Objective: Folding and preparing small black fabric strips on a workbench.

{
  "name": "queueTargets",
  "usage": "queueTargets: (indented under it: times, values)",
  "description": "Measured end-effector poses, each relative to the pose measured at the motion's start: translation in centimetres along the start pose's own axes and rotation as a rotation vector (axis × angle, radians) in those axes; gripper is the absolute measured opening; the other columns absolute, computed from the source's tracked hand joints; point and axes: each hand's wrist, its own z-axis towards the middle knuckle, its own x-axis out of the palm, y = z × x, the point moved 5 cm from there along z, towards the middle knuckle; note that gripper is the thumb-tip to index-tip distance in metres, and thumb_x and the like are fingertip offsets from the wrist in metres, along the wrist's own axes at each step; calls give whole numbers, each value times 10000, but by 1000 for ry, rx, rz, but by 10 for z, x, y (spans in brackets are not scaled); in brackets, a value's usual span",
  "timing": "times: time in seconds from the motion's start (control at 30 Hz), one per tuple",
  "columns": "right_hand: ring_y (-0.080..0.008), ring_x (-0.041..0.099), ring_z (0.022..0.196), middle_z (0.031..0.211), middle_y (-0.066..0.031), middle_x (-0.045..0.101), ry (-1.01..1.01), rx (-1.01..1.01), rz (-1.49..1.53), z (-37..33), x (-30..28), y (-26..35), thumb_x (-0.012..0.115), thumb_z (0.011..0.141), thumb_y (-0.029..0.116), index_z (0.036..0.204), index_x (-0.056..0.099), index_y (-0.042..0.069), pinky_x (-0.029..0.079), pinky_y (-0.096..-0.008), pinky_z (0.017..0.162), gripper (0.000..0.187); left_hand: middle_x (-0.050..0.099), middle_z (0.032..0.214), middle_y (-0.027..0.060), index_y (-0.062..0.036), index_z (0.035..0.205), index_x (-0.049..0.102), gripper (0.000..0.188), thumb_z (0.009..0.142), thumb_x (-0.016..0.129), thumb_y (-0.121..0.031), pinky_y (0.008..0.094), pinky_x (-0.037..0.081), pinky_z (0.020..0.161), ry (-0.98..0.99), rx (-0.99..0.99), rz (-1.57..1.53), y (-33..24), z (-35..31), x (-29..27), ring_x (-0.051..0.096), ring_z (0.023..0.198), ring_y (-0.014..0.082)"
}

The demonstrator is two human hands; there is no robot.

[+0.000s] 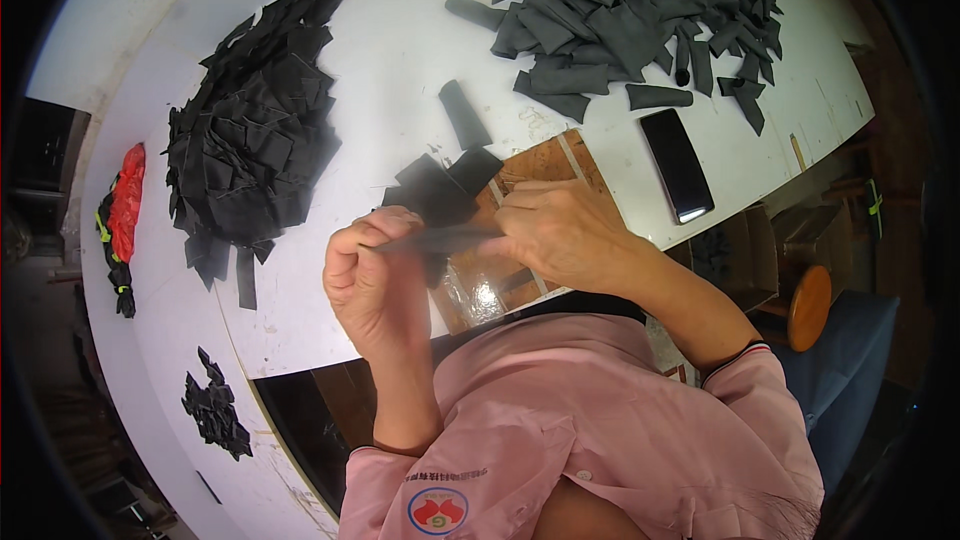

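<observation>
A dark grey piece of fabric (440,240) stretches between my two hands near the table's front edge. My left hand (370,275) pinches one end of it between thumb and fingers. At the opposite end, the fingers of my right hand (555,230) are closed on it too. Just beyond my hands lie several flat black fabric pieces (428,185), partly over a brown taped cardboard sheet (565,160). A rolled dark grey fabric tube (465,115) rests a little farther off.
A large heap of flat black fabric pieces (255,140) covers the left side of the white table (400,40). Many grey fabric tubes (620,20) are piled at far right. A phone (677,165) lies right of my hands. Red and black bundles (128,205) sit far left.
</observation>
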Motion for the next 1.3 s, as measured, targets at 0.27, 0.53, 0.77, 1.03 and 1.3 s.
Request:
queueTargets:
  times: [0.27, 0.53, 0.77, 1.03, 1.3]
  values:
    - [-267, 550, 552, 545, -86, 511, -86, 32, 46, -5, 13, -8, 554, 764, 314, 610, 526, 40, 415, -365, 499, 315, 542, 836, 102, -7, 826, 529, 132, 798, 570, -130, 377, 372, 842, 71, -104, 97, 16, -5, -12, 476, 860, 222]
    - [-278, 543, 497, 523, -100, 522, -32, 65, 33, -4, 19, -14, 589, 751, 263, 581, 522, 33, 419, -363, 466, 294, 573, 847, 123, 10, 821, 540, 96, 815, 527, -85, 296, 396, 764, 68, -41, 272, 18, 1, -7, 512, 821, 189]
    - [-109, 506, 459, 525, -57, 537, -181, 387, 1157, 37, -35, -65, 530, 802, 271, 687, 570, -1, 389, -257, 445, 298, 578, 935, 159, 9, 1000, 549, 253, 781, 556, -117, 315, 418, 783, 40, -28, 1291, 81, 31, -50, 543, 878, 245]
    - [-71, 478, 588, 622, -12, 518, -32, 643, 720, -39, 14, -49, 471, 857, 231, 793, 547, -17, 389, -205, 529, 267, 580, 707, 121, -4, 787, 587, 128, 674, 631, -47, 361, 433, 593, 403, 125, 1797, 124, 56, -71, 534, 630, 267]
    - [-229, 508, 609, 682, -77, 506, -351, 152, 192, -50, -6, 21, 704, 593, 128, 749, 553, 40, 394, -335, 530, 234, 560, 745, 21, -6, 871, 550, 128, 754, 601, -14, 239, 419, 617, -162, 17, 477, 4, 9, -38, 499, 659, 85]
